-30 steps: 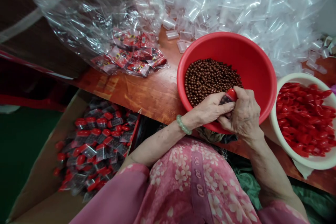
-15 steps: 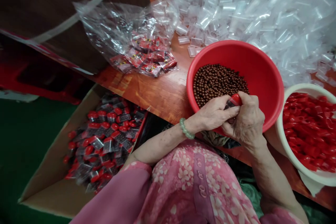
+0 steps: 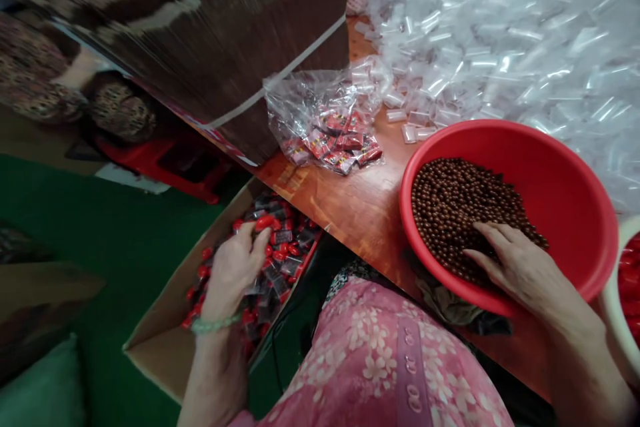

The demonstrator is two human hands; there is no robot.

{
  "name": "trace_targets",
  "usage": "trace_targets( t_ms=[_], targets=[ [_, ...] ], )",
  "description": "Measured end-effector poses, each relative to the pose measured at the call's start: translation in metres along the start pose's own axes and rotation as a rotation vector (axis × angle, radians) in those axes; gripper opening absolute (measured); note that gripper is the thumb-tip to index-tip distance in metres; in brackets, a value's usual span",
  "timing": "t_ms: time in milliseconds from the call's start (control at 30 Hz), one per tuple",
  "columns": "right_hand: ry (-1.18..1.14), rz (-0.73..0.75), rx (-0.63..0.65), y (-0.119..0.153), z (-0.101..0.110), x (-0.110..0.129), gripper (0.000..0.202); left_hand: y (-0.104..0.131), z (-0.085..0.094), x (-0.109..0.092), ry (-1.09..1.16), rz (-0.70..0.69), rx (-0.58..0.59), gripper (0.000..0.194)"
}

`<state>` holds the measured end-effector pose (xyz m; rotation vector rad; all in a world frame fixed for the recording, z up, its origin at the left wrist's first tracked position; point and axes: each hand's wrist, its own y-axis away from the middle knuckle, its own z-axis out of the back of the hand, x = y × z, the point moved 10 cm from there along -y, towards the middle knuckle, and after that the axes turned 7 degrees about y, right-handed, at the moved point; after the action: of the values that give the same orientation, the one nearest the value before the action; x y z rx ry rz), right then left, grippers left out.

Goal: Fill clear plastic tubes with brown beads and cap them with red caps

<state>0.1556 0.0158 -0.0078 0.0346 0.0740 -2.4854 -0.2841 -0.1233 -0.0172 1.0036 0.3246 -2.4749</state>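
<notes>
Wooden tabletop (image 3: 360, 210); left hand (image 3: 233, 273), lowered, pinches red-capped container (image 3: 265, 221); right hand (image 3: 527, 270) spread over beads (image 3: 450, 207).

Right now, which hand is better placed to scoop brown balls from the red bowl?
Probably the right hand: its fingers spread over the brown balls inside the red bowl, while the left hand is at the cardboard box of red-capped containers.
</notes>
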Motion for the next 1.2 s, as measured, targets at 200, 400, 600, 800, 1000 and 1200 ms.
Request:
trace_targets(
  t_ms=[200,400,600,800,1000,1200],
  targets=[
    [0.025,0.006,0.012,-0.006,-0.017,-0.007,0.047,-0.05,-0.039,-0.055,-0.092,-0.186,-0.061,0.032],
    [0.081,-0.035,-0.054,-0.009,-0.017,-0.002,0.047,-0.162,-0.217,-0.207,-0.057,-0.559,0.329,0.036],
    [0.086,-0.072,-0.045,-0.01,-0.02,0.001,0.047,-0.275,-0.292,-0.245,-0.195,-0.439,0.324,0.053],
    [0.08,-0.086,-0.063,-0.01,-0.02,0.001,0.047,-0.294,-0.307,-0.225,-0.273,-0.351,0.271,0.056],
    [0.077,-0.089,-0.036,-0.009,-0.025,-0.002,0.046,-0.242,-0.311,-0.202,-0.321,-0.385,0.372,0.042],
    [0.078,-0.075,-0.024,-0.01,-0.023,-0.001,0.047,-0.205,-0.292,-0.191,-0.236,-0.476,0.409,0.035]
  ],
)
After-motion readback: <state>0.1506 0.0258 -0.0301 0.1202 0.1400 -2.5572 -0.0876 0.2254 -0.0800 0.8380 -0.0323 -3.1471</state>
